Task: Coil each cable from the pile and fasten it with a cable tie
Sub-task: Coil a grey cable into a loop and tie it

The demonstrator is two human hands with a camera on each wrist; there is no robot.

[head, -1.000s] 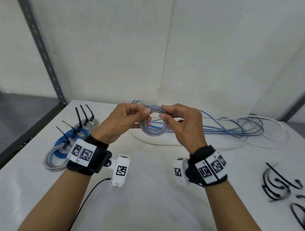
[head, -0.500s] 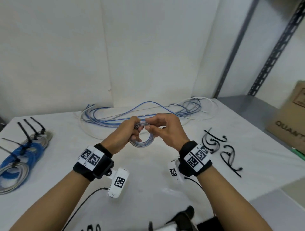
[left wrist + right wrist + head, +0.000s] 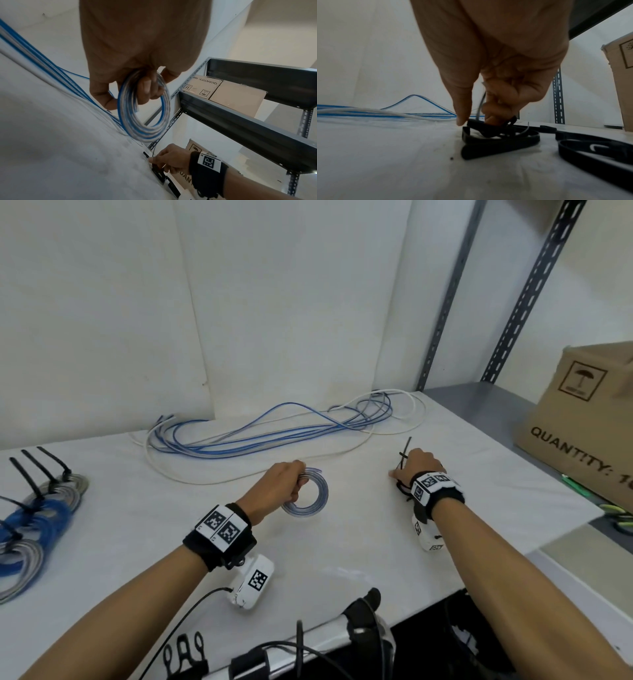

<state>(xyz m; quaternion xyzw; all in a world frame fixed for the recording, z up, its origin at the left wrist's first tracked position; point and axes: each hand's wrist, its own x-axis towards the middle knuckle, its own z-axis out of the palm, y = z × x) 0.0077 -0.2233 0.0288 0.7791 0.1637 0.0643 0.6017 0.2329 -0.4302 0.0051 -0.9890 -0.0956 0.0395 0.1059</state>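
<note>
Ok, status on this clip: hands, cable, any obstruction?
Left hand grips coiled cable, untied. Right hand pinching a cable tie off table. Nothing in the way.

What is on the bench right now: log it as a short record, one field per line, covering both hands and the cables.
left hand: grips the coiled cable, not yet tied
right hand: pinches a black cable tie from the loose ties on the table
loose cable pile: uncoiled, at the back by the wall
finished coils: far left, each with a black tie
cardboard box: on the shelf to the right
</note>
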